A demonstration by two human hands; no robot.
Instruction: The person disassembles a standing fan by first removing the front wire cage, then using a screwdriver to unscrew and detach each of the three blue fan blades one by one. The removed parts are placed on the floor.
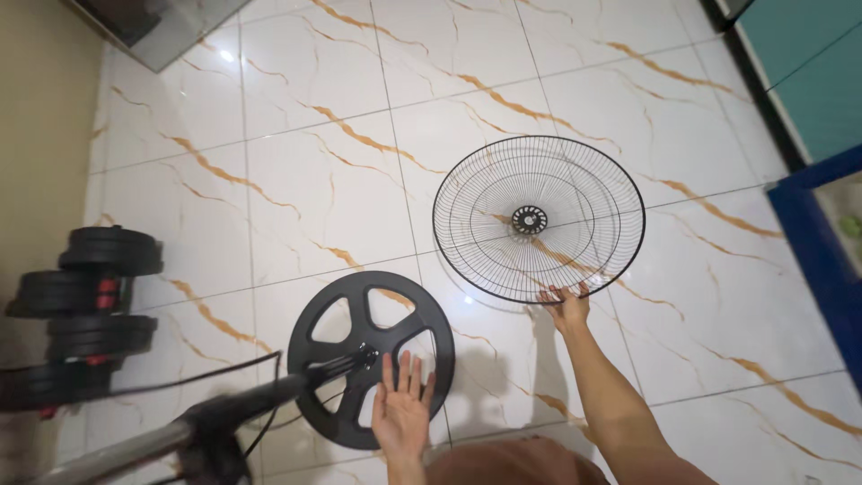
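1. Leftmost, at about nine o'clock in the view, black dumbbells [85, 301] with stacked weight plates lie on the tiled floor [323, 171] against a tan wall; red shows on the bars between the plates.
2. Down at seven to eight o'clock, a blurred dark fan pole [233, 409] slants up from the lower left corner towards the middle, and a thin black cable [180, 382] trails beside it.
3. The pole's upper end meets the hub of a round black fan base [370, 357], a flat spoked disc with large cut-outs, lying on the floor at roughly six o'clock.
4. The left hand [401, 409] is spread flat, fingers apart and pointing to twelve o'clock, over the lower right part of the base, at about five o'clock from its hub. Whether the palm presses on the disc or hovers just above it cannot be told.
5. Right of the base and up towards one o'clock, a black wire fan guard [539, 218] lies flat on the floor, a round grille with a small hub in its middle, just apart from the base.
6. The right hand [566, 308] reaches out on a bare forearm and closes its fingertips on the guard's rim at six o'clock of the grille, pinching the outer wire.
7. Farthest right, at three o'clock, a blue frame edge [813, 242] and teal panels [813, 63] border the floor.
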